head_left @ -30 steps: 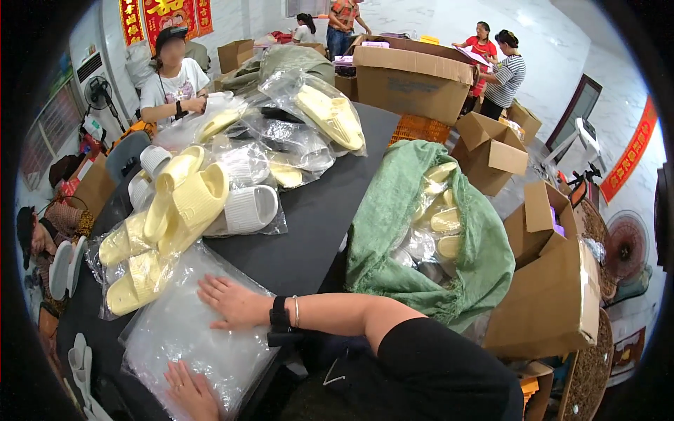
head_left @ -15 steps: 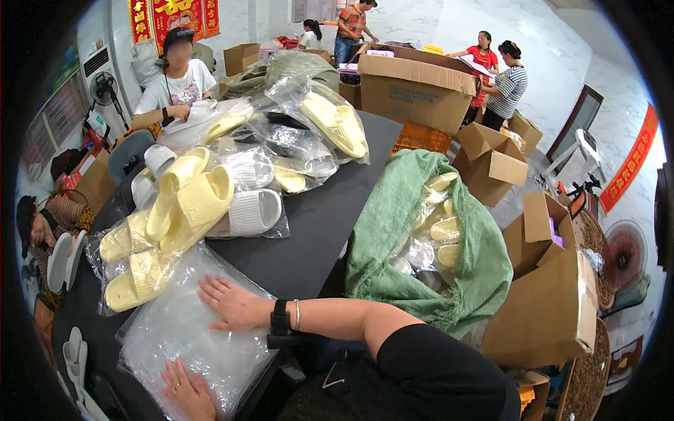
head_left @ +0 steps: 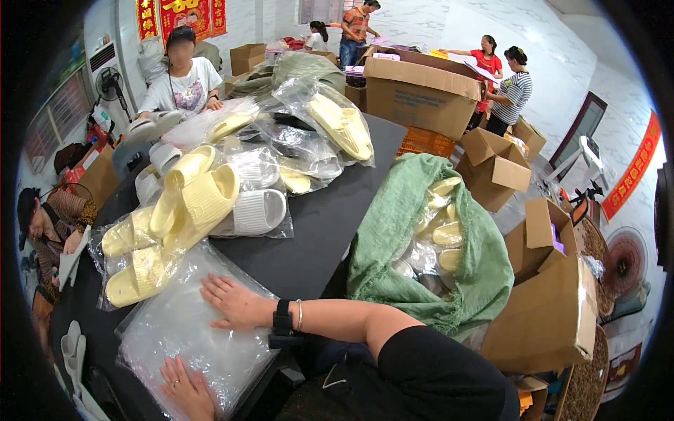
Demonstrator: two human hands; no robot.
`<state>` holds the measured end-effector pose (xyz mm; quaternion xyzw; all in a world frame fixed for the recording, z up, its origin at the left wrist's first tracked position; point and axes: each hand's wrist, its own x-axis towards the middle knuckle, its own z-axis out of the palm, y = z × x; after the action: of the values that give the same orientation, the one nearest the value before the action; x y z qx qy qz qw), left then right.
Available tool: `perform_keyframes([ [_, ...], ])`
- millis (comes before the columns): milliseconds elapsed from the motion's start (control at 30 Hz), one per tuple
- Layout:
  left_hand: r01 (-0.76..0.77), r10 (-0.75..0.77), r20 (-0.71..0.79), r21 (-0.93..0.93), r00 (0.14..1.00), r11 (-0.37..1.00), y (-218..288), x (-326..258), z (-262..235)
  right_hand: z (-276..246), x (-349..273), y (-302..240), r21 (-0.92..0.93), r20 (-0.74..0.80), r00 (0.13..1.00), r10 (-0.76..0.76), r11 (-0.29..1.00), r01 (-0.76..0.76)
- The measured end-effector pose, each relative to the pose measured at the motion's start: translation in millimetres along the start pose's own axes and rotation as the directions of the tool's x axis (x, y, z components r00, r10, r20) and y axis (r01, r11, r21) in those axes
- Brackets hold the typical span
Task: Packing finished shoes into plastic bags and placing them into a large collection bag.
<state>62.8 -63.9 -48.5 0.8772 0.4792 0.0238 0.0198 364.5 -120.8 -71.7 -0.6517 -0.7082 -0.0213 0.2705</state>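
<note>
A stack of clear plastic bags (head_left: 158, 344) lies at the near edge of the dark table. My right hand (head_left: 237, 303) rests flat on the upper part of the stack, fingers spread. Lower down on the same bags is my left hand (head_left: 188, 390), palm down with its fingers apart. Neither hand holds anything. Just beyond them, pale yellow slippers (head_left: 200, 207) lie in a heap, several in clear bags. White slippers (head_left: 258, 212), also bagged, sit beside the yellow ones.
A green woven sack (head_left: 379, 245) of bagged slippers stands right of the dark table (head_left: 316, 238). Cardboard boxes (head_left: 540, 309) line the right side. Across the table a person (head_left: 186, 84) handles white slippers; another person (head_left: 53, 238) works at the left edge. Others stand around a large carton (head_left: 421, 91).
My hands stay on the bags. The person across the table now has white slippers raised at the left. The person at the left edge has leaned further in, tilting a light slipper.
</note>
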Motion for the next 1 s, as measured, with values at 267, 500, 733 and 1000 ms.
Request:
perform_keyframes([
  [267,-0.007,0.007,-0.001,0.011,1.000,1.000,7,4,-3,1,0,5,-0.010,-0.005,1.000,-0.003,1.000,0.003],
  [500,-0.011,0.011,-0.001,0.011,1.000,1.000,-2,5,6,-8,5,3,0.083,0.011,1.000,0.009,0.996,-0.010],
  [733,-0.013,0.011,0.032,0.054,0.999,0.998,-3,3,2,-78,-13,17,0.496,-0.183,0.982,0.042,0.867,0.055],
  [1000,-0.073,0.078,-0.065,0.082,0.995,0.994,-9,5,13,-169,-156,85,0.417,-0.562,0.591,0.579,0.815,-0.402],
])
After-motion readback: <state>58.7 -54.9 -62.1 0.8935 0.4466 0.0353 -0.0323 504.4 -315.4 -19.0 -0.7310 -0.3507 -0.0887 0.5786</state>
